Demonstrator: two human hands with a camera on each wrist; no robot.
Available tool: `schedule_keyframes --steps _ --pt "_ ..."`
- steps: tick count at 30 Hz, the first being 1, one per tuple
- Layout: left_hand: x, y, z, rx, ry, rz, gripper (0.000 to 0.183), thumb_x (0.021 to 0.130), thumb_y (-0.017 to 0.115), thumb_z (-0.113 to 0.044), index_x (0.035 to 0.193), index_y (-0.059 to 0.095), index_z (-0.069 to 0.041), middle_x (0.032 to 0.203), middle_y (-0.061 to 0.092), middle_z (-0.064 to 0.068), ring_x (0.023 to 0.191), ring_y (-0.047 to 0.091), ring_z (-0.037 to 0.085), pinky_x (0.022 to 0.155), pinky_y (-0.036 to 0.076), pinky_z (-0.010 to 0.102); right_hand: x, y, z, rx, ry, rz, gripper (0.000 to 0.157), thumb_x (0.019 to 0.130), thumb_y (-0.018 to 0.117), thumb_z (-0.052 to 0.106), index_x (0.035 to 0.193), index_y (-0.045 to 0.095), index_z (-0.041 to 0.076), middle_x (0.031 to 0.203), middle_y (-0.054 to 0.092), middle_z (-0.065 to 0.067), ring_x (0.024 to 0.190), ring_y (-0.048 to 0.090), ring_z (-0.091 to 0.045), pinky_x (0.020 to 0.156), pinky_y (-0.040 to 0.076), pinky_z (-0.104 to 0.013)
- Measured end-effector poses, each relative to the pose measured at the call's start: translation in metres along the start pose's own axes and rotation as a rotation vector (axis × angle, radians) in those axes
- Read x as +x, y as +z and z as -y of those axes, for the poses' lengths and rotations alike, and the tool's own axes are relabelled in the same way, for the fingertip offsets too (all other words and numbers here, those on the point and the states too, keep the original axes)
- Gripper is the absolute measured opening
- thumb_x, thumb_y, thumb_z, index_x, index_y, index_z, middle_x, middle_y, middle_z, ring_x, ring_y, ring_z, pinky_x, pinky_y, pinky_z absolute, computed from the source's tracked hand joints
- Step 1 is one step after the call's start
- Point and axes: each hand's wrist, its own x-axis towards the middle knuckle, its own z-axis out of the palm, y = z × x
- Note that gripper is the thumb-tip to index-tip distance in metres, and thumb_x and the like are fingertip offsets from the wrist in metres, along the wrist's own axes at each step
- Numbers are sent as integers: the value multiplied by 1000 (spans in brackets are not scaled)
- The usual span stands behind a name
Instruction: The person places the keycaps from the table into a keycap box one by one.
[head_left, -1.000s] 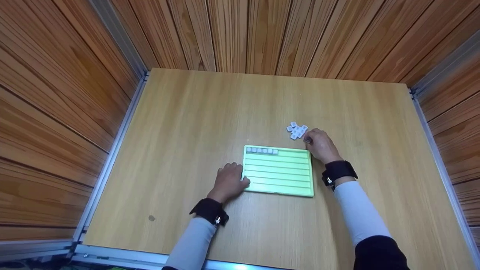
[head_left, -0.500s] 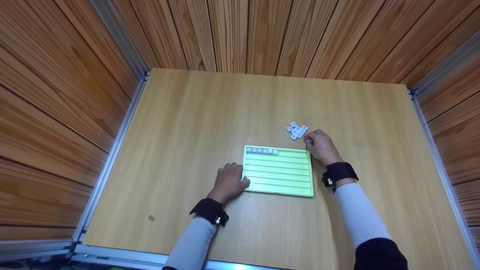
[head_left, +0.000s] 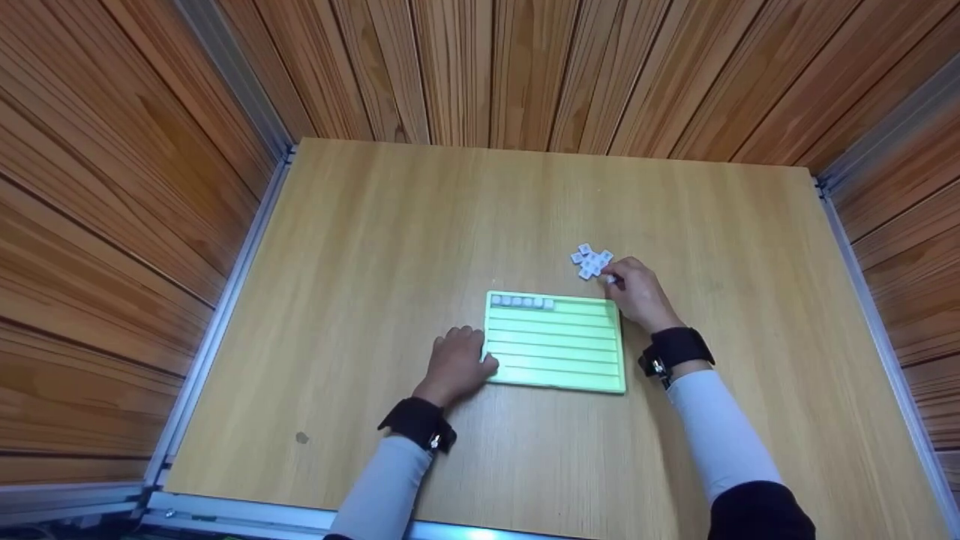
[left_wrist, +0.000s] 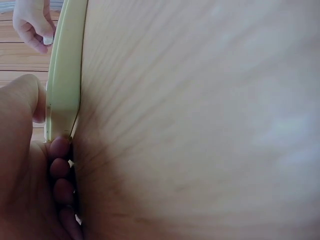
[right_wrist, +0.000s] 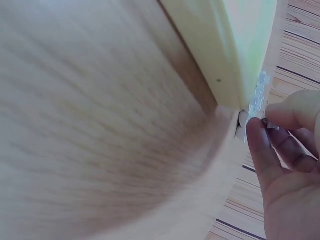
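A pale green tray (head_left: 556,343) with several parallel ridges lies on the table. Small white square tiles (head_left: 517,301) line the left part of its top row. My left hand (head_left: 453,364) grips the tray's left edge, with the thumb over the rim and the fingers against the side in the left wrist view. Just beyond the tray's far right corner, my right hand (head_left: 642,295) pinches a small white tile (head_left: 611,279) between thumb and fingers. Beside those fingertips is a loose cluster of white tiles (head_left: 592,262), whose markings are too small to read.
The wooden tabletop (head_left: 390,225) is bounded by metal rails (head_left: 225,322) and wood-panelled walls (head_left: 457,71) at the left, back and right. A dark round spot (head_left: 301,437) marks the table at the front left.
The tile in my right hand's fingers has turned from showing dark to showing its white face. That hand has shifted very slightly left. The left hand and tray look unmoved.
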Motion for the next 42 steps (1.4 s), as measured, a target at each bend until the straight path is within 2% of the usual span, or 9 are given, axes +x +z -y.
schedule_keyframes --steps 3,10,17,25,34,38,42 --pt "0 0 0 0 -3 -5 18 84 57 -32 81 51 -15 84 47 1 84 45 24 76 36 41 0 0 3 2 8 12 22 97 57 0 117 66 -6 124 57 -23 108 56 -35 91 46 -48" --pt "0 0 0 -4 -7 -4 19 84 58 -32 81 51 -15 83 47 1 83 44 23 76 35 40 -1 1 8 23 39 39 22 98 58 1 119 62 -4 123 56 -20 107 55 -33 91 46 -48" --pt "0 0 0 -5 -6 0 19 84 57 -32 84 52 -14 84 47 1 83 44 23 76 35 40 0 3 10 12 2 53 28 96 59 -1 124 67 -3 121 60 -20 115 56 -37 99 45 -52" --pt "0 1 0 -2 -6 -3 18 84 56 -31 84 53 -14 84 48 2 83 45 23 76 36 40 -2 4 11 42 21 62 24 94 66 5 117 65 -2 115 58 -17 100 60 -32 85 48 -44" --pt "-1 0 0 -15 -13 20 20 85 57 -34 84 51 -15 84 45 1 82 41 22 74 32 38 -4 7 18 69 57 103 22 95 65 7 115 60 -1 115 55 -15 102 60 -30 83 50 -41" --pt "0 0 0 -16 -4 9 19 85 56 -33 84 51 -14 84 46 1 81 42 23 75 34 39 -5 7 19 44 8 94 18 93 66 6 108 59 -1 108 55 -14 97 59 -29 80 49 -39" --pt "0 1 1 -13 -1 4 19 85 55 -32 85 52 -14 84 47 1 82 43 23 76 35 40 -5 9 20 27 -62 79 16 93 65 4 108 62 -2 107 57 -14 95 57 -29 80 46 -41"
